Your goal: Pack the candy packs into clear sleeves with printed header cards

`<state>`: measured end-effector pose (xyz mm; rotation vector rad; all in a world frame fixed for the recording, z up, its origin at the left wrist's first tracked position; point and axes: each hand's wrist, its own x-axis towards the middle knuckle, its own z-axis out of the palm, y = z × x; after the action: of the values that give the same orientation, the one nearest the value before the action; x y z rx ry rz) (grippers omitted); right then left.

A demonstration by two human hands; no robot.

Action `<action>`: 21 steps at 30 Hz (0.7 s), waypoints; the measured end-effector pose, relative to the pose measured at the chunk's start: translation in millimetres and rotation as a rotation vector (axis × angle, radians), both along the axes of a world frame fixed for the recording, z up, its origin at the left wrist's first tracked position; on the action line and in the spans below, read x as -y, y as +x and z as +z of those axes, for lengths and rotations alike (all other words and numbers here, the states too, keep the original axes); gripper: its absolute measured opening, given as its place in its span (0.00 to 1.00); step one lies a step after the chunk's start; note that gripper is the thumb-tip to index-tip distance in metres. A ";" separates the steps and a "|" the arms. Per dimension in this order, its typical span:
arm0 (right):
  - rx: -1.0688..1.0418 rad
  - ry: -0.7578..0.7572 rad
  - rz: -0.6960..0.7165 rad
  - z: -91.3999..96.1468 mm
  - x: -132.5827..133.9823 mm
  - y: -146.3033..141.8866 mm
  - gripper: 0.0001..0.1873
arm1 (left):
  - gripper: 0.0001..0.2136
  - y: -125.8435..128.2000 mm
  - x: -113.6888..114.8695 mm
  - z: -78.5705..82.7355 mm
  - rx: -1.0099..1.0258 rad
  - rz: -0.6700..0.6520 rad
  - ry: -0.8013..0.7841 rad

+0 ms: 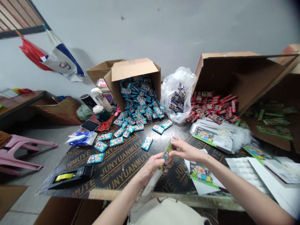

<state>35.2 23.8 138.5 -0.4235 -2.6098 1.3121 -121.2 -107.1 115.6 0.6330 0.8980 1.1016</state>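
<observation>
Near the table's front edge, a see-through plastic bag [151,184] with colourful printed contents [167,156] is held at a tilt between both hands. My left hand [152,166] is closed around its lower left side. At the upper right side, my right hand [184,149] grips it with thumb and fingers; motion blurs the details. Just beyond the bag lies a single blue candy packet [147,143], with two more packets [162,126] behind it. To the right of my right hand, a printed green-and-black card [201,172] rests on white sheets.
Cardboard boxes spill blue packets [138,100] and red packets [217,107] at the back. Between them stands a plastic bag of purple packets [178,98]. A tape dispenser [70,177], scissors [103,126] and phone [90,125] lie left; stacked bagged cards [217,137] lie right.
</observation>
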 end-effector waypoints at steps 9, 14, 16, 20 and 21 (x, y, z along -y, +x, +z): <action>-0.134 -0.172 -0.125 4.7 -11.2 -3.4 0.23 | 0.13 6.0 -0.3 14.7 0.070 0.063 -0.105; -0.393 -0.412 -0.506 -18.1 -2.4 -12.1 0.23 | 0.16 3.5 -6.0 13.7 0.051 0.257 -0.092; -0.351 -0.614 -0.392 -24.7 9.0 -17.1 0.21 | 0.17 2.2 -7.1 7.8 0.012 0.303 -0.072; -0.329 -0.743 -0.362 -25.2 24.5 -25.3 0.18 | 0.15 -0.5 -5.6 -5.6 -0.165 0.325 0.012; -0.335 -0.741 -0.394 -23.8 25.0 -26.6 0.17 | 0.14 -1.9 -5.1 -7.7 -0.237 0.313 0.047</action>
<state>8.6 -1.2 114.7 -0.7004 -1.5998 1.9448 -123.1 -102.0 107.9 0.6863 1.2073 1.3493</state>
